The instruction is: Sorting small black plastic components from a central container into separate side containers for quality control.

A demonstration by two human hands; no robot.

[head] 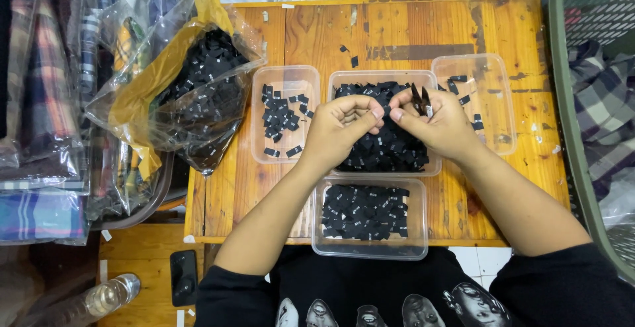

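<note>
My left hand [344, 127] and my right hand [438, 121] meet above the middle clear plastic tub [383, 76], which is heaped with small black fabric labels [390, 145]. My right hand pinches a few black labels [421, 100] upright between thumb and fingers. My left hand's fingers curl close to them, fingertips almost touching the right hand; whether it holds a label I cannot tell. A tub at the left [286, 73] holds a scatter of labels, a tub at the right [493, 76] only a few, and a near tub [369, 251] is well filled.
The tubs sit on a small wooden table [397, 29]. A large clear plastic bag [192, 82] full of black labels lies at the table's left. Bagged checked fabrics [40, 102] are stacked further left. A green mesh basket [589, 102] stands right. A phone [183, 275] and a bottle [106, 295] lie below.
</note>
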